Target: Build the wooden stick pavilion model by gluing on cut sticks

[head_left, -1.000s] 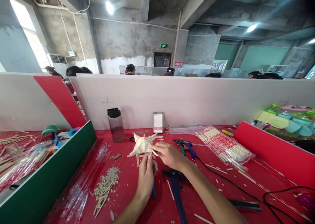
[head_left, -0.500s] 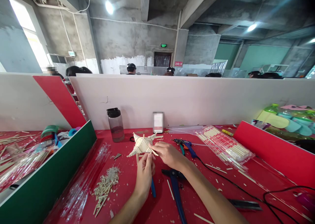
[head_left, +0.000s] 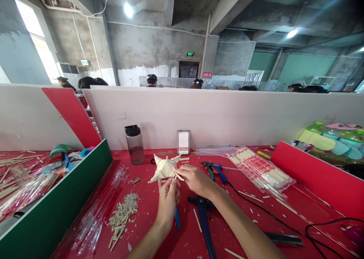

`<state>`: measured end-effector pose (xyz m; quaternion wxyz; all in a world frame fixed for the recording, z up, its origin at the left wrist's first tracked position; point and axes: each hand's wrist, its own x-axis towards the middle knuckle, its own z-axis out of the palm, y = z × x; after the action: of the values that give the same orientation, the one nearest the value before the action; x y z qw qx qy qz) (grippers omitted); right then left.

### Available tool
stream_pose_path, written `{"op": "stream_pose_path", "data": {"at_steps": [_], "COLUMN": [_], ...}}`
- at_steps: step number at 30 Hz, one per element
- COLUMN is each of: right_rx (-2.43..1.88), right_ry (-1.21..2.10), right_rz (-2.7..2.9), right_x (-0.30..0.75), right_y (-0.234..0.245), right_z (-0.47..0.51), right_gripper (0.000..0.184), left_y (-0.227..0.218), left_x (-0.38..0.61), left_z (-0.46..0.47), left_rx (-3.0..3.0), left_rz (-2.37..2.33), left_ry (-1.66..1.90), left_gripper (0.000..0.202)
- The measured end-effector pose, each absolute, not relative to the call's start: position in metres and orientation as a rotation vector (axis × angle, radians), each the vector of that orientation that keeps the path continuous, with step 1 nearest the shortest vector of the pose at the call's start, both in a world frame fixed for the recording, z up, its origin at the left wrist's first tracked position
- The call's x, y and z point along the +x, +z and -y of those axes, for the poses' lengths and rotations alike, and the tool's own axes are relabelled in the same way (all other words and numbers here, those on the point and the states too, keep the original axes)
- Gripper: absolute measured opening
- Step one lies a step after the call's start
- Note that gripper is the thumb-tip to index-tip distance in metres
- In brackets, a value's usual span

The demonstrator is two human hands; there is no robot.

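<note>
While the right hand (head_left: 195, 178) pinches the pale stick model (head_left: 165, 168) just left of its knuckles, the left hand (head_left: 168, 196) closes its fingertips at the model's near edge, blue-handled cutters (head_left: 204, 217) lying to its right.

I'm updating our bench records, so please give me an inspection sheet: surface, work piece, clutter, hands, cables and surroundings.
Surface: red tabletop, littered with small scraps.
Work piece: star-shaped stick piece, raised in both hands.
Clutter: scrap pile on the left; blue-handled cutter near the right forearm; bagged sticks farther right; bottle upright at the back.
Hands: left hand pinches at the piece's near edge; right hand grips its right side.
Cables: black cord runs from the glue gun to the right, looping near the edge.
Surroundings: pale partition behind; people beyond it.
</note>
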<state>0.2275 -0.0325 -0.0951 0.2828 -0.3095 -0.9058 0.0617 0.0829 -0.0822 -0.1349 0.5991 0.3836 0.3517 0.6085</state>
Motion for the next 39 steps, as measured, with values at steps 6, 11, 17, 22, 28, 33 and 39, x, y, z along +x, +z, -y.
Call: {"op": "stream_pose_path", "data": {"at_steps": [6,11,17,22,28,33,39], "right_rx": [-0.826,-0.829,-0.839,-0.835,-0.823,-0.826,-0.809], "right_ry": [0.161,0.192,0.182,0.181,0.194,0.193,0.223], "right_rz": [2.437,2.433,2.431,2.42,2.423,2.425,2.399], "right_x": [0.228,0.229,0.229,0.228,0.228,0.228,0.222], "right_y": [-0.096,-0.096,-0.095,-0.096,-0.095,-0.096,-0.093], "right_z": [0.031,0.032,0.033,0.032,0.033,0.032,0.035], "right_gripper": [0.05,0.05,0.053,0.05,0.048,0.048,0.044], "left_y": [-0.131,-0.137,-0.139,-0.141,-0.14,-0.138,-0.144], "left_x": [0.08,0.077,0.078,0.081,0.082,0.08,0.089], "left_z": [0.083,0.082,0.083,0.083,0.084,0.081,0.084], "left_rx": [0.888,0.912,0.956,0.978,1.004,0.948,0.92], "left_rz": [-0.823,-0.822,-0.813,-0.87,-0.894,-0.86,-0.89], "left_ry": [1.406,1.386,1.428,1.44,1.451,1.436,1.315], "left_gripper": [0.033,0.029,0.033,0.038,0.04,0.037,0.045]}}
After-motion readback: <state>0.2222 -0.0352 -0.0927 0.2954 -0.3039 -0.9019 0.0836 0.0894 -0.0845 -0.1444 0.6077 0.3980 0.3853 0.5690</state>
